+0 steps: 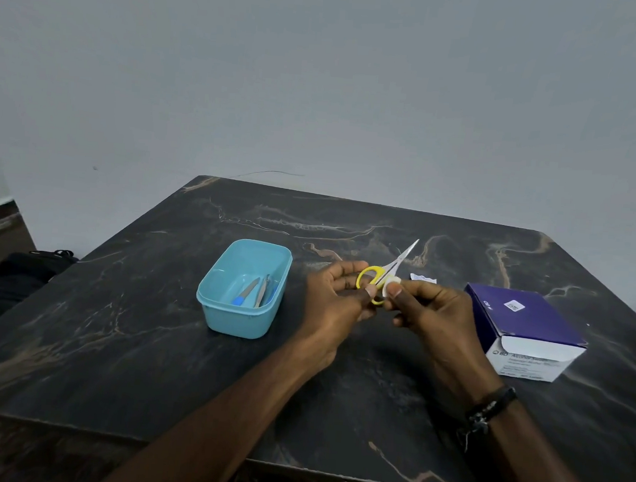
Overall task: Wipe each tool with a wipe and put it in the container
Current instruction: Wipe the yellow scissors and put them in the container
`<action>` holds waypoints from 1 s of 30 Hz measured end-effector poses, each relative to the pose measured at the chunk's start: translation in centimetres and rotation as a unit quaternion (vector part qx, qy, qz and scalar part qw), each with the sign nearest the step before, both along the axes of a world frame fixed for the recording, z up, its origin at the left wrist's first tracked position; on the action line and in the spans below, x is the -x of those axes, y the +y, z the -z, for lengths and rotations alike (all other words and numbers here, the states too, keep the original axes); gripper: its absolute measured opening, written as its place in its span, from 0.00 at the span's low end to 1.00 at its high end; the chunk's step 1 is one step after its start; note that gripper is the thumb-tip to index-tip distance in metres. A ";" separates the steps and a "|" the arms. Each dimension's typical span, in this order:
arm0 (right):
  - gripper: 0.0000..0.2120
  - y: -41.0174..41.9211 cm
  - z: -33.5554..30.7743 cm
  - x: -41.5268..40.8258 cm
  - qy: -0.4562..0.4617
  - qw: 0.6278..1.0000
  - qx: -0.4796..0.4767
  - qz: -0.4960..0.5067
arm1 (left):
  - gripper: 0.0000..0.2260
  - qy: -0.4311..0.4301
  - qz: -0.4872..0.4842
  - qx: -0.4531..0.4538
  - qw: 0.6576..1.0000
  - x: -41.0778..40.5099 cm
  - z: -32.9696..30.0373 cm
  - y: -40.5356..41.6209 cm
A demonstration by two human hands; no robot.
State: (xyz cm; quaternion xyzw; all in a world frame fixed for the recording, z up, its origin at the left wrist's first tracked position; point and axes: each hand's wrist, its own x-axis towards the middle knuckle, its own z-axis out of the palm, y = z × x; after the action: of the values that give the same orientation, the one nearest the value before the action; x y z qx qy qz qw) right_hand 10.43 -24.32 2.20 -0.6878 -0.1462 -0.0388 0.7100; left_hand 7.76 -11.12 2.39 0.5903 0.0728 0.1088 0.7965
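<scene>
"BD Alcohol Swabs" on purple-white box (pixel 528 331)

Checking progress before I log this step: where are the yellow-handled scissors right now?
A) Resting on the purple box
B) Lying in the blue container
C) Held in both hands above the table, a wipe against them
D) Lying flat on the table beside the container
C: the left hand holds the yellow-handled scissors by the handles while the right hand pinches a white wipe against them near the pivot, above the table.
</scene>
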 end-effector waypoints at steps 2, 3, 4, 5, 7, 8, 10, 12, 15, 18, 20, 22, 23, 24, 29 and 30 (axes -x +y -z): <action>0.05 -0.1 0.1 0.0 0.001 1.000 0.014 -0.006 | 0.14 0.001 -0.001 0.007 1.000 0.1 0.0 0.3; 0.06 0.0 0.1 0.0 0.000 1.000 0.020 -0.006 | 0.14 0.001 -0.007 0.009 1.000 0.1 -0.1 0.5; 0.05 0.0 0.0 0.0 -0.002 1.000 0.023 -0.003 | 0.14 0.000 -0.013 0.012 1.000 0.1 -0.2 0.6; 0.05 0.0 0.0 -0.1 -0.003 1.000 0.020 0.007 | 0.14 -0.003 -0.019 0.016 1.000 0.1 -0.2 0.6; 0.05 0.0 0.0 -0.3 0.002 0.999 0.001 0.040 | 0.14 -0.011 -0.022 0.022 0.999 0.1 -0.3 0.6; 0.05 -0.1 0.0 -0.5 0.010 0.998 -0.013 0.058 | 0.14 -0.013 -0.020 0.021 0.999 0.2 -0.4 0.5; 0.06 -0.3 0.1 -0.8 0.026 0.995 -0.035 0.090 | 0.14 -0.017 -0.014 0.019 1.000 0.3 -0.4 0.4; 0.07 -0.4 0.1 -1.1 0.037 0.992 -0.046 0.108 | 0.14 -0.018 -0.002 0.016 1.000 0.4 -0.4 0.2; 0.05 -0.4 0.0 -1.0 0.049 0.991 -0.062 0.109 | 0.16 -0.017 0.018 0.005 1.000 0.5 -0.4 0.0; 0.05 -0.4 -0.2 -0.9 0.061 0.990 -0.079 0.099 | 0.16 -0.018 0.032 -0.011 0.999 0.5 -0.2 -0.1; 0.05 -0.5 -0.2 -0.9 0.068 0.990 -0.078 0.093 | 0.17 -0.020 0.037 -0.023 0.999 0.5 -0.1 -0.1; 0.07 -0.6 -0.1 -1.0 0.074 0.991 -0.070 0.083 | 0.17 -0.023 0.040 -0.035 0.998 0.5 0.0 -0.2; 0.08 -0.6 0.0 -1.1 0.075 0.992 -0.063 0.081 | 0.17 -0.024 0.041 -0.044 0.998 0.5 0.0 -0.2; 0.08 -0.6 0.1 -1.1 0.074 0.992 -0.057 0.079 | 0.16 -0.024 0.039 -0.058 0.997 0.5 0.1 -0.1; 0.06 -0.6 -0.2 -1.2 0.070 0.989 -0.091 0.098 | 0.15 -0.038 0.039 -0.123 0.991 0.7 0.3 -0.1; 0.06 -0.7 -0.2 -1.3 0.067 0.987 -0.104 0.105 | 0.14 -0.040 0.042 -0.125 0.991 0.7 0.3 -0.2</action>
State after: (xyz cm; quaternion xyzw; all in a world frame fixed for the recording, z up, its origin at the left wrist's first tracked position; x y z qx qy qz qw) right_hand 11.70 -25.00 2.44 -0.6230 -0.0206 -0.0820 0.7777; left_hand 7.02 -11.29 2.12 0.6827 0.0023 0.1070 0.7228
